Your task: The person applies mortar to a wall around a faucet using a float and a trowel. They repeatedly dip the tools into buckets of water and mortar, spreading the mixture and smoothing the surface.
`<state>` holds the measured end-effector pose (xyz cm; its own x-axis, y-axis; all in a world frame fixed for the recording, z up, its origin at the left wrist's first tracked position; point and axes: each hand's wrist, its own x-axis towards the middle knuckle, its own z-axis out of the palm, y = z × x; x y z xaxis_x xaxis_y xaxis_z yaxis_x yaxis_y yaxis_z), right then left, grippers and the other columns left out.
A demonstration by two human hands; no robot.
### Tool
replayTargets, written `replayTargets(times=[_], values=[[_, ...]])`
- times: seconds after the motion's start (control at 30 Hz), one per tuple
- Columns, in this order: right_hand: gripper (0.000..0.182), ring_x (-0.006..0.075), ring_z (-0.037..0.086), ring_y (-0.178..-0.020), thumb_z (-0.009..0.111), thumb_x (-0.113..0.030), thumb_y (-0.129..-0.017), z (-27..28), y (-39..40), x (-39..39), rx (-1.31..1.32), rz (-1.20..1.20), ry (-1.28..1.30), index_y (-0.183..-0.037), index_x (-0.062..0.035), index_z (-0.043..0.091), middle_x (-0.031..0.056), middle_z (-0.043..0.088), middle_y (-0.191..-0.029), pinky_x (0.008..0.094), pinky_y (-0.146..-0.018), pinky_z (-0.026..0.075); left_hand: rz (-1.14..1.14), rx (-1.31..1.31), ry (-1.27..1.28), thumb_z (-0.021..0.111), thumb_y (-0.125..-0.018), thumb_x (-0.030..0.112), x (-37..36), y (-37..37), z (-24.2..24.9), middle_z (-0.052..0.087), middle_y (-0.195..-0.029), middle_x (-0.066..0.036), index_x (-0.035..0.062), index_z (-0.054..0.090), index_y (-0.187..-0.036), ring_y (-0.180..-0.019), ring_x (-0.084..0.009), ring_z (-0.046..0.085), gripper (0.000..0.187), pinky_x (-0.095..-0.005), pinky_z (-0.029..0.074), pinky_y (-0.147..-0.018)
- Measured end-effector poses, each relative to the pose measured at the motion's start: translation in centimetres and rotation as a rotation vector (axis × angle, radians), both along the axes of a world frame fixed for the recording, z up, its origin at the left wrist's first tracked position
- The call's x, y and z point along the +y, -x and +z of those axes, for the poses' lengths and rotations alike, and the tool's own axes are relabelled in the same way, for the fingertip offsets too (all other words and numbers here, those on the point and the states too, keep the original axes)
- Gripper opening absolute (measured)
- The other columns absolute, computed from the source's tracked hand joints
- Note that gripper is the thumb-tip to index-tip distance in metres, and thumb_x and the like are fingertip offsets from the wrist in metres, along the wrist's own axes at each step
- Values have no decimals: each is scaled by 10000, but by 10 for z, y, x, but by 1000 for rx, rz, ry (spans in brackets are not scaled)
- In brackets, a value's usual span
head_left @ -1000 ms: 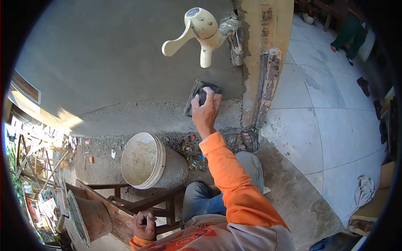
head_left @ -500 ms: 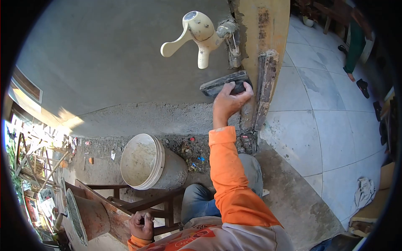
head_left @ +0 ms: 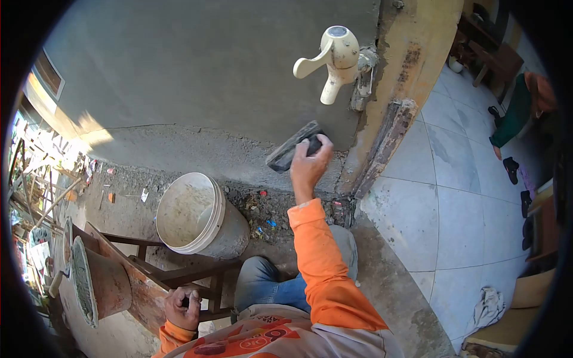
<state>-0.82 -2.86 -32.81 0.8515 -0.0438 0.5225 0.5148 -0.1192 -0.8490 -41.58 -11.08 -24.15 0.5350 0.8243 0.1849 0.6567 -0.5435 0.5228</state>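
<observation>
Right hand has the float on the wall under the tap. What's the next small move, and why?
Probably sweep the float left along the seam. The right hand presses it against the wall just where the smooth grey plaster meets the rougher band below, and that rough band runs on leftward above the white bucket. The left hand rests on the wooden stool.

Bright daylight; sunlit patch low on the wall (head_left: 179, 77); strong fisheye bending, black vignette corners.

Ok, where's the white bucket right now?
In the head view the white bucket lies tipped on the ground, left of centre, below the plastered wall and beside the wooden stool.
</observation>
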Motion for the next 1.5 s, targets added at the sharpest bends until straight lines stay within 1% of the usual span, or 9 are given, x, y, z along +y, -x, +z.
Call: replayTargets(times=[0.1, 0.3, 0.37, 0.63, 0.77, 0.93, 1.03, 1.3, 1.5], values=[[371, 356, 543, -977, 611, -148, -836, 53, -25, -25, 320, -73, -726, -1136, 1, 451, 241, 540, -1005, 435, -788, 456, 33, -53, 26, 604, -837, 108, 0, 2, -4, 612, -608, -61, 62, 604, -735, -581, -254, 542, 112, -347, 413, -615], [360, 278, 600, -791, 569, -130, -890, 0, 0, -1, -108, -85, 220, -1180, 8, 406, 208, 537, -1027, 384, -685, 498, 29, -41, 43, 598, -831, 103, -2, 2, 0, 615, -620, -58, 59, 617, -740, -569, -247, 538, 103, -350, 403, -603], [351, 358, 549, -865, 585, -96, -860, -3, -12, -1, 130, 69, -460, -1169, -21, 435, 216, 465, -1023, 439, -742, 472, 14, -41, 13, 603, -824, 103, 3, 2, -3, 619, -632, -65, 56, 623, -751, -567, -251, 543, 89, -349, 405, -602], [347, 367, 525, -932, 588, -60, -841, -9, 7, 1, -92, 123, 134, -1154, -23, 441, 230, 460, -1035, 463, -738, 477, 17, -8, 13, 615, -807, 96, 3, -1, -4, 619, -642, -81, 49, 644, -799, -595, -259, 544, 56, -354, 415, -613], [338, 360, 544, -904, 606, -73, -831, 27, -34, -4, 140, -102, -621, -1149, -35, 497, 214, 465, -1042, 449, -732, 483, 35, -21, 36, 619, -798, 93, 2, 3, -7, 616, -640, -81, 54, 647, -805, -582, -261, 533, 49, -353, 407, -614], [359, 342, 552, -884, 589, -90, -860, -2, 12, 6, -289, 253, 274, -1171, -18, 424, 204, 447, -1063, 438, -744, 485, 26, 51, 72, 621, -796, 95, 5, 0, -6, 617, -649, -77, 55, 648, -815, -576, -253, 531, 52, -346, 395, -620], [369, 351, 547, -869, 598, -70, -845, -6, -15, -6, 11, -25, -376, -1170, -21, 431, 205, 442, -1065, 437, -737, 485, -11, 43, 31, 619, -798, 98, 5, -1, -6, 616, -648, -75, 58, 649, -816, -577, -252, 538, 53, -351, 397, -626], [330, 315, 529, -907, 612, -40, -817, -25, 3, -2, -254, 237, 193, -1125, -42, 495, 168, 473, -1019, 441, -696, 472, 33, 109, 89, 609, -814, 113, 3, -7, -6, 616, -637, -69, 63, 637, -803, -576, -237, 577, 58, -362, 420, -708], [311, 304, 546, -864, 651, -71, -792, 11, -31, 0, 77, -313, -392, -1092, -51, 569, 165, 488, -944, 430, -692, 465, 67, 67, 123, 606, -833, 122, 2, -9, -6, 624, -628, -51, 65, 632, -809, -582, -224, 601, 67, -358, 417, -685]])
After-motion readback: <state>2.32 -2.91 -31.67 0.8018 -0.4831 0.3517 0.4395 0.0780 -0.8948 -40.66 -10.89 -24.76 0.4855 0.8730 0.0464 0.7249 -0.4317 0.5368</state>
